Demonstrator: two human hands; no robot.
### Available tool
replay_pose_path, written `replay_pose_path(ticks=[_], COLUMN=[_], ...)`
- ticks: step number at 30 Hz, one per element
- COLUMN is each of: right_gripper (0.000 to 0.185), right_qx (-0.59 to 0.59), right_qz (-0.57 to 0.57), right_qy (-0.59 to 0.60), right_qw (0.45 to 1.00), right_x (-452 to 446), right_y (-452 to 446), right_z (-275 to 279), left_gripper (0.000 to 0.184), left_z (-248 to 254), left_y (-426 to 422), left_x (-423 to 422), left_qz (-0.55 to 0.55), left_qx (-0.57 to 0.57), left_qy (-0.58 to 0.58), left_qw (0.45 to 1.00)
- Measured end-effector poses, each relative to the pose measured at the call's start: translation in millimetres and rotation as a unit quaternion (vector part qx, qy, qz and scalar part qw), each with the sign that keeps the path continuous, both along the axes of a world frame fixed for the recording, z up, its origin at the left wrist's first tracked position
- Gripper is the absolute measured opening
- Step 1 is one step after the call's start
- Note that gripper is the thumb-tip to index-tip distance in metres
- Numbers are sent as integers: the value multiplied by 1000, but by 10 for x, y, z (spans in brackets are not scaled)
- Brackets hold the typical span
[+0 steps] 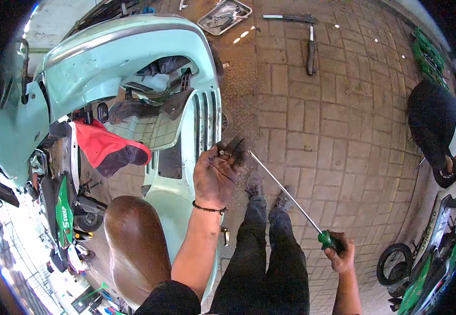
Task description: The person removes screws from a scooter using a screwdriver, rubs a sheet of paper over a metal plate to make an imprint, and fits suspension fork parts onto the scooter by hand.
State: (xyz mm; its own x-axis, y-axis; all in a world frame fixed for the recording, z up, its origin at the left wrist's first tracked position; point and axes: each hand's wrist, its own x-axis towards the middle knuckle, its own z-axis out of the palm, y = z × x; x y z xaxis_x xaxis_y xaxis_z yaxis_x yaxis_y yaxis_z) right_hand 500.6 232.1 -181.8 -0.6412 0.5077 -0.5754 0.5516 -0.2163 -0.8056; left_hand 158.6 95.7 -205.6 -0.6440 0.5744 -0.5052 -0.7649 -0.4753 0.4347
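Right hand [342, 251] had its fingers wrapped around the green handle of a long-shafted screwdriver [285, 192], held out right of the legs, the shaft slanting up to a tip just beside the left hand [215, 181]. Left palm was turned up, fingers curled in on a small dark part [233, 147] at their ends; grime and shadow hid which fingertips pressed it. Both hands were beside the mint-green scooter [128, 42], the left near its floorboard edge. Screwdriver looked light to moderate, shaft stiff, best gripped full-fist on the handle; with so much length, small wrist turns would likely swing the tip widely. Dark part looked rigid and light, material uncertain, probably slick if that grime was oily; a pinch across its sides seemed the surest hold. Fragility: could not tell.
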Motion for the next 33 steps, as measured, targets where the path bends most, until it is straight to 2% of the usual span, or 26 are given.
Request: replay_pose_path(ticks=[4, 7, 9, 14, 24, 26, 27, 29, 33], right_gripper=[42, 38, 36, 33, 34, 39, 39, 41, 47], right_qx=[31, 41, 38, 106, 145, 72, 72, -22, -41], right_qz=[29, 23, 8, 81, 102, 91, 91, 62, 31], right_qy=[14, 34, 45, 17, 23, 5, 4, -6, 8], right_qw=[999, 998, 998, 991, 984, 993, 993, 998, 999], right_x=[67, 35, -2, -80, -69, -110, -110, -106, -121], right_y=[45, 30, 16, 79, 124, 150, 157, 166, 159], right_z=[23, 50, 82, 149, 139, 206, 205, 206, 186], left_gripper=[27, 29, 26, 27, 22, 23, 24, 24, 23], left_z=[144, 204, 220, 280, 261, 274, 281, 341, 367], left_y=[42, 57, 62, 67, 87, 69, 67, 99, 114], left_x=[-12, -5, -6, 36, 122, 122, 124, 132, 171], left_qz=[-8, -22, -57, -71, -58, -62, -67, -62, -50], left_qx=[13, -18, -84, -117, -102, -93, -84, -91, -124], left_qy=[6, 32, 101, 94, 74, 78, 83, 94, 130], left_qw=[1000, 999, 990, 986, 990, 991, 991, 989, 982])
